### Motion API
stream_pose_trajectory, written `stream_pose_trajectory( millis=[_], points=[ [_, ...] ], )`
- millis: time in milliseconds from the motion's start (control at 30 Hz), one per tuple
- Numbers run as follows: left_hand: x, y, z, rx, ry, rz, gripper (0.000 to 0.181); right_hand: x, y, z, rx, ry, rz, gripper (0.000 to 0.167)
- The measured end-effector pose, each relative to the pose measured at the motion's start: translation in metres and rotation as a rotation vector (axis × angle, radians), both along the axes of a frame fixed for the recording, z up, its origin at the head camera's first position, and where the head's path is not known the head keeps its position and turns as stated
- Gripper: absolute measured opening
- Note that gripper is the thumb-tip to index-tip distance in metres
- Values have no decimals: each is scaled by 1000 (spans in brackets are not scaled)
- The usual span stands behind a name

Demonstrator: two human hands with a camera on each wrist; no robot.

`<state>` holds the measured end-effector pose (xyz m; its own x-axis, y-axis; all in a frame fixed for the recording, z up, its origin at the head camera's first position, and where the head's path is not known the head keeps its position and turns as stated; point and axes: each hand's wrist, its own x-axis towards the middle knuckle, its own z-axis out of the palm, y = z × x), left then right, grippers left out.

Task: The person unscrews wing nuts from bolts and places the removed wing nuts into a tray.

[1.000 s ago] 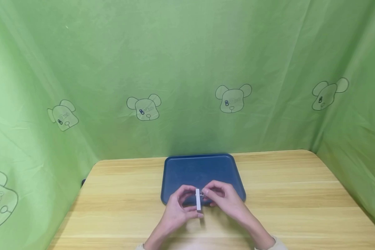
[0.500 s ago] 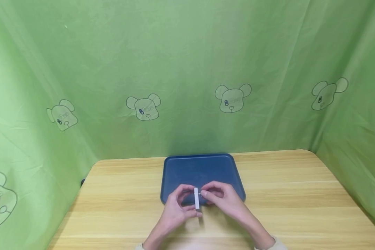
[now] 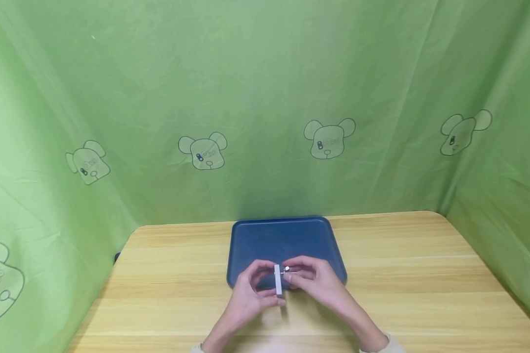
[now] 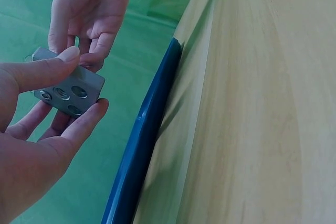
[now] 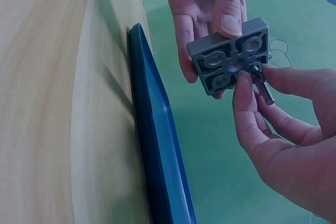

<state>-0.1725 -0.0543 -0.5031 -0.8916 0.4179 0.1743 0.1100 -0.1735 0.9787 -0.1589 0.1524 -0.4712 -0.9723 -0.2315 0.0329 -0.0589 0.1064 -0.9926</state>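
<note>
In the head view, my left hand (image 3: 249,289) holds a grey square plate (image 3: 278,281) on edge by its sides. The left wrist view shows its flat face, with several round holes and a screw head in one corner hole. From the ribbed face of the plate (image 5: 226,59), a threaded screw (image 5: 268,95) sticks out at a corner. My right hand (image 3: 318,283) pinches a small metal nut (image 5: 255,72) on that screw, close to the plate, between thumb and forefinger. Its other fingers curl below. Fingertips partly hide the nut.
A blue tray (image 3: 284,235) lies on the wooden table (image 3: 402,274) behind and below both hands. Green curtains (image 3: 265,98) with printed bear heads stand at the back and both sides.
My right thumb and forefinger have shifted around the screw, so the nut and the screw's free end now show in the head view. The plate moved slightly left, then stayed still.
</note>
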Motion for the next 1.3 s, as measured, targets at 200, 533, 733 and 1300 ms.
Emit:
stream_pose_trajectory(
  millis=[200, 533, 733, 1300],
  points=[
    [0, 0, 0, 2, -5, -3, 71, 0, 1, -1, -16, -1, 21, 30],
    [0, -1, 0, 9, -5, -7, 70, -1, 0, -2, -33, 26, 39, 24],
    [0, -1, -1, 21, -10, -12, 70, -1, 0, -2, -3, 36, 31, 27],
    [1, 1, -2, 24, -10, -18, 70, -1, 2, 0, 42, 70, -3, 26]
  ],
)
